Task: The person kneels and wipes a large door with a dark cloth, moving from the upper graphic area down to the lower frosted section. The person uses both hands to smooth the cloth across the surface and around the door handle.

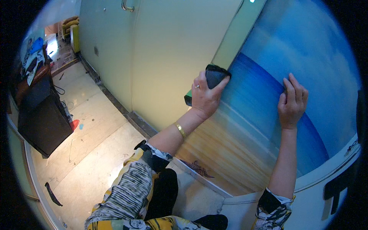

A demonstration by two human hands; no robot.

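My left hand (205, 96) grips a dark block-shaped hand tool (215, 77) with a green part showing at its lower end; its exact kind is unclear. The tool is at the border between a pale green glass panel (175, 57) and a glossy beach mural panel (247, 115). A ring and a gold-coloured bracelet are on this arm. Farther right, my right hand (293, 103) lies against the blue part of the mural, fingers extended, with no object visible in it.
A metal handle (127, 6) sticks out from the glass panel. Dark stone skirting (112, 99) runs along its foot. On the left, a black cabinet or box (43, 118) stands on the tiled floor (95, 143), near a dark strip (52, 195). A white ledge (244, 199) borders the mural below.
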